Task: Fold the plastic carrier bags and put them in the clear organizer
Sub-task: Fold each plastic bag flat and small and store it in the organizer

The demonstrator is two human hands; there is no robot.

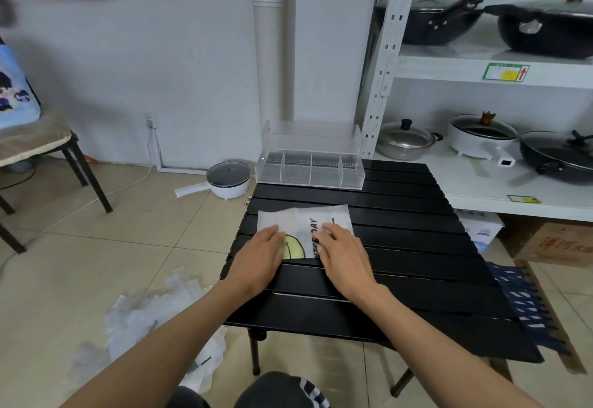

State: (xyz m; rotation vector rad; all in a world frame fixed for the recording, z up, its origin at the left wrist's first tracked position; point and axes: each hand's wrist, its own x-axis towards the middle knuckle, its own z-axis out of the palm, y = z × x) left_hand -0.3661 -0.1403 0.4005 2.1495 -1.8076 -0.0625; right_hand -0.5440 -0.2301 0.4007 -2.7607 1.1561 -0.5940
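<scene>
One white carrier bag (pixel 305 226), printed with dark lettering and a yellow motif, is laid flat on the black slatted table (pixel 401 247), near its left edge and partly folded into a rough rectangle. It is pressed down by both hands. The left hand (pixel 260 255) is placed palm-down on the bag's left part, fingers straight and together, nothing gripped. The right hand (pixel 341 252) is laid on the bag's right part, fingers extended flat; whether an edge is pinched beneath them cannot be told from this angle.

The clear organizer (pixel 309 163) is stood at the far edge of the table, well apart from the bag, lid raised. Its four compartments appear empty, though the transparent walls make this uncertain.

More crumpled clear plastic bags (pixel 150 321) are seen heaped on the tiled floor, near left of the table.

Judged progress: early. One bag is mid-fold, none is stored yet, and the floor heap remains to be folded.
</scene>
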